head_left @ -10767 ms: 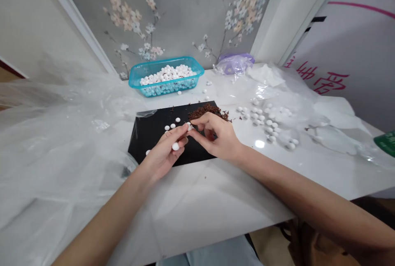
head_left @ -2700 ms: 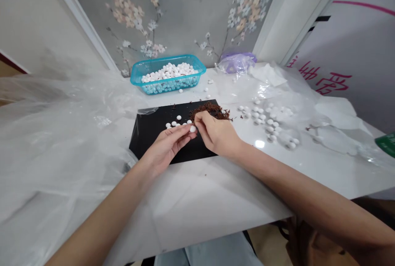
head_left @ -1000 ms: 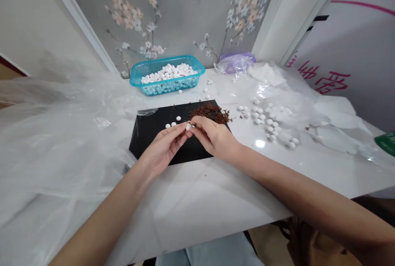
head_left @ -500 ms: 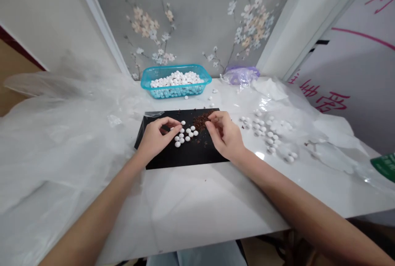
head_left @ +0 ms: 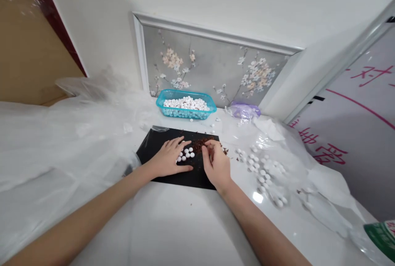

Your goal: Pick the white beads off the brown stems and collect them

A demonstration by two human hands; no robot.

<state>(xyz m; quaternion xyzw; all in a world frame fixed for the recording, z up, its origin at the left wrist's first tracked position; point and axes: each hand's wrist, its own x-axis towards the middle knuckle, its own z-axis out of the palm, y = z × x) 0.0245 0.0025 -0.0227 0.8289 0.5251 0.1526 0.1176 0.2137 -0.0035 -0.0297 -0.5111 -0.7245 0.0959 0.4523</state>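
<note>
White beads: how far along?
Done: a group of white beads sits on the black board, and more lie spread on the plastic sheet to the right. In hand: the right hand pinches at the brown shreds; the left hand lies flat beside the beads. Left: the teal basket holds a heap of beads.

Black is shown by the flat board on the white tabletop, and reddish brown by the crumbled flakes heaped on it. Plain white is seen on the round beads beside them. Turquoise is carried by the translucent basket. The grey wall panel is patterned with pale pink, peach and white blossoms on dark branches. Lilac is seen on the crumpled bag and green on the packet, while red characters and a curved pink line are drawn across a pale surface.
</note>
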